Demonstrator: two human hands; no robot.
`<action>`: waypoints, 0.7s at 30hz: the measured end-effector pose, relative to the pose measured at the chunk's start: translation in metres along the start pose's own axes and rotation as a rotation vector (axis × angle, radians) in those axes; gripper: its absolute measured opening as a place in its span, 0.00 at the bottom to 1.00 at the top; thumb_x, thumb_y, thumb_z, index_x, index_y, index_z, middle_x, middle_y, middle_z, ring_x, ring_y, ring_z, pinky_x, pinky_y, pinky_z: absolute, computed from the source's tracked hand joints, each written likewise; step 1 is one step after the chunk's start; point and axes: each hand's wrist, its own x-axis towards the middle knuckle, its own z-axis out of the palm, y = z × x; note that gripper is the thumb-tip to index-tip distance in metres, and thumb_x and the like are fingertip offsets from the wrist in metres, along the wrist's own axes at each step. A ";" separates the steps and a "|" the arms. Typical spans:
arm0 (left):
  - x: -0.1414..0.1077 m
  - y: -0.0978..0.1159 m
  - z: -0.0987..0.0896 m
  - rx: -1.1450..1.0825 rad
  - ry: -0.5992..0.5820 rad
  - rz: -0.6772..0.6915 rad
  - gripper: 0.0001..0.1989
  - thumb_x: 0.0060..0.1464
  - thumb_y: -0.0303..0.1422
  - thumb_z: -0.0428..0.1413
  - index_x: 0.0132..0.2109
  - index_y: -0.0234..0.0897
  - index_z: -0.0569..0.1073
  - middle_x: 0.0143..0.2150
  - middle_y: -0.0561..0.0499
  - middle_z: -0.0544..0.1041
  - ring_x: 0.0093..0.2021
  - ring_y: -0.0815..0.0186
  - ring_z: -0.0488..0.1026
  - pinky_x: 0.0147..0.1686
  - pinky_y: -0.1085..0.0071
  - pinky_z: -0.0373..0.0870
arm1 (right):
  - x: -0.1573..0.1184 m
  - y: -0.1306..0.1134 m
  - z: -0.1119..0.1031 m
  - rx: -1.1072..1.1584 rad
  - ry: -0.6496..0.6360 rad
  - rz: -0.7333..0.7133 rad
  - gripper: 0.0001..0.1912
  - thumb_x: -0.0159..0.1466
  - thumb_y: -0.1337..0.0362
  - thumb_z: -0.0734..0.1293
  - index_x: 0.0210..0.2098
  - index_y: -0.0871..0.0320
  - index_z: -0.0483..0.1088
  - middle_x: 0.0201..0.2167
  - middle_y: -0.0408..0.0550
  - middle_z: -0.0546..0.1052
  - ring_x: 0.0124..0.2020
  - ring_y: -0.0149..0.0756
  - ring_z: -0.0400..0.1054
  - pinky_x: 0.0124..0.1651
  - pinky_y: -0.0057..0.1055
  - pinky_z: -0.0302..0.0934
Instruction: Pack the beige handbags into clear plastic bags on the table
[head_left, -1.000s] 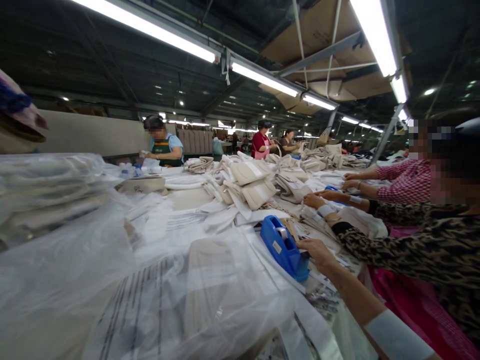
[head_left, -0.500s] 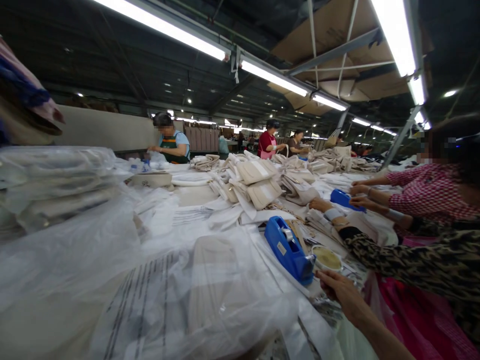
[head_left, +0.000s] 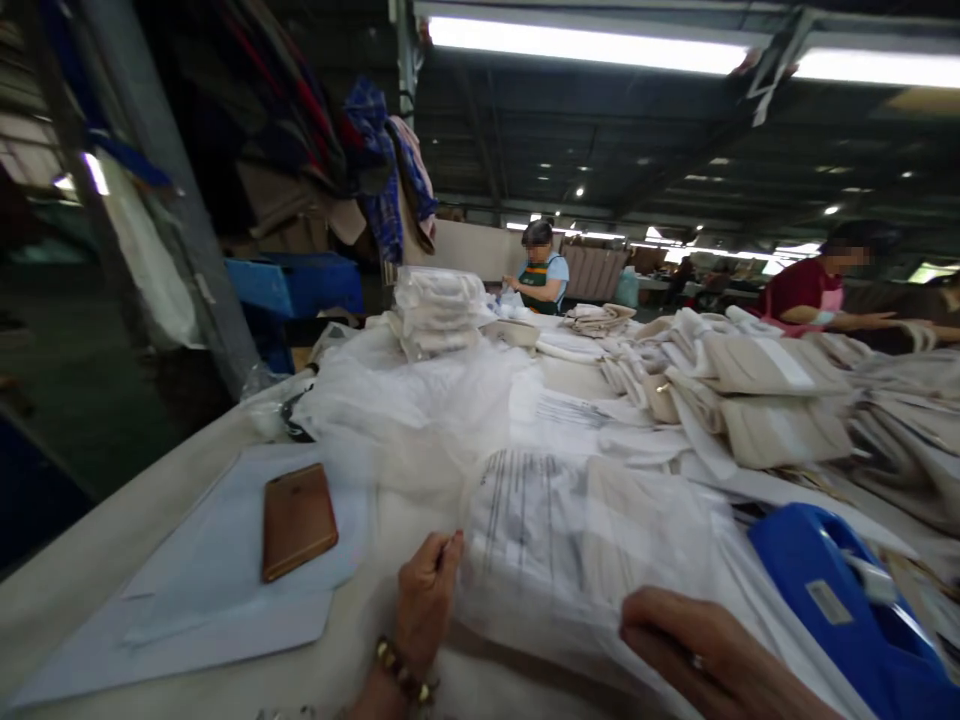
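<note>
A clear plastic bag (head_left: pixel 525 560) with printed dark lines lies in front of me. Inside it shows a folded beige item (head_left: pixel 619 520), blurred by the film. At the bag's left edge my left hand (head_left: pixel 424 605), with a beaded bracelet, is closed, thumb and forefinger pinching the plastic. My right hand (head_left: pixel 697 640) is over the bag's right front part, fingers curled together; whatever they hold, if anything, cannot be made out. To the right of that hand stands a blue tape dispenser (head_left: pixel 817 590).
A brown phone (head_left: pixel 300 520) lies on white sheets (head_left: pixel 225 610) at the left. Filled bags (head_left: pixel 439 310) are stacked farther back. Beige folded goods (head_left: pixel 780 390) pile up at the right. A co-worker (head_left: pixel 544 270) stands across the table.
My view has swung to the left. My right hand has left the tape dispenser's front end and come over the bag. My left hand now shows, gripping the bag's edge.
</note>
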 end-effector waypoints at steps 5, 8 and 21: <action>0.001 -0.003 0.000 -0.012 -0.023 0.023 0.17 0.52 0.45 0.44 0.22 0.40 0.61 0.19 0.58 0.59 0.22 0.71 0.57 0.24 0.75 0.55 | 0.086 -0.061 0.028 -0.392 -0.141 -0.197 0.12 0.64 0.64 0.57 0.30 0.57 0.69 0.28 0.46 0.76 0.31 0.36 0.71 0.33 0.28 0.59; 0.002 -0.006 0.002 -0.001 -0.032 0.022 0.17 0.52 0.45 0.44 0.22 0.40 0.62 0.19 0.58 0.59 0.22 0.70 0.57 0.23 0.74 0.54 | 0.110 -0.059 0.041 -0.582 -0.130 -0.141 0.11 0.62 0.66 0.59 0.32 0.59 0.72 0.30 0.53 0.78 0.35 0.42 0.72 0.37 0.32 0.60; 0.006 -0.009 0.000 0.033 -0.037 -0.019 0.16 0.51 0.44 0.45 0.21 0.42 0.62 0.18 0.56 0.61 0.22 0.67 0.61 0.22 0.72 0.54 | 0.132 -0.005 -0.001 -0.583 0.042 0.357 0.20 0.52 0.46 0.67 0.28 0.59 0.73 0.29 0.55 0.77 0.33 0.48 0.71 0.31 0.35 0.59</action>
